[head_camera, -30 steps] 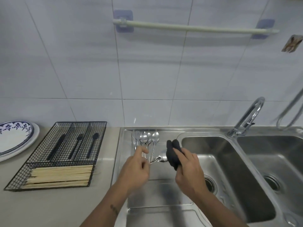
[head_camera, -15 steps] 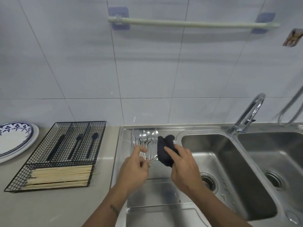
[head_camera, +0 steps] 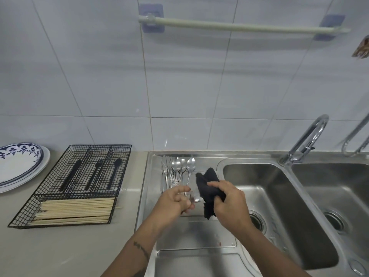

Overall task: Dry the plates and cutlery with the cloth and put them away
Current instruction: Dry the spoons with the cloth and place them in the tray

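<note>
- White wall tiles rise behind a steel sink, and my work sits on its drainboard point(head_camera: 199, 232), left of the two basins.
- My left hand point(head_camera: 173, 202) is curled shut around one piece of cutlery point(head_camera: 194, 198); only a shiny bit shows past my fingers, so I cannot tell if it is a spoon or a fork.
- My right hand point(head_camera: 229, 204) pinches the dark cloth point(head_camera: 207, 188) between thumb and fingers, bunched right against that piece.
- By my reckoning I am mid-way through drying this one item.
- More spoons, forks and a knife point(head_camera: 177, 172) lie in a row at the back of the drainboard, not yet dried as far as I can judge.
- Next I should rub along its length, then carry it left to the wire tray point(head_camera: 121, 168) holding black utensils and chopsticks.
- Plates point(head_camera: 20, 164) already sit stacked at the far left of the counter.
</note>
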The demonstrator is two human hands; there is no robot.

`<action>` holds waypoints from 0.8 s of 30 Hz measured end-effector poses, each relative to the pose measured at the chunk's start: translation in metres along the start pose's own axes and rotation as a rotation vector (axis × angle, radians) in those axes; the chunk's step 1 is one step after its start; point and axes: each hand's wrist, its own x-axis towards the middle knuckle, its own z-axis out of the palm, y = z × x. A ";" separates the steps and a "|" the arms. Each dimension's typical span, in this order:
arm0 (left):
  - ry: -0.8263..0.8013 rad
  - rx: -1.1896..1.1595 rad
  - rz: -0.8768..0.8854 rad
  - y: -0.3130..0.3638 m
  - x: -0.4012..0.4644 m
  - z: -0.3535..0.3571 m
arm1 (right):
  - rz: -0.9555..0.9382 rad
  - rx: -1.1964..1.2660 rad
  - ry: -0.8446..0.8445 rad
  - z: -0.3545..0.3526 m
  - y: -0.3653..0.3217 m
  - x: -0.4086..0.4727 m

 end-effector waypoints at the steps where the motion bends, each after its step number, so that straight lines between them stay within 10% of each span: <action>1: 0.023 -0.044 -0.008 -0.003 0.001 -0.001 | 0.066 -0.022 0.031 -0.002 0.006 0.001; 16: 0.400 -0.515 -0.110 0.010 0.016 0.012 | -0.081 -0.089 -0.152 0.024 -0.024 -0.031; 24: 0.249 -0.736 -0.211 0.021 0.008 0.009 | -0.150 -0.132 -0.081 0.007 -0.006 -0.022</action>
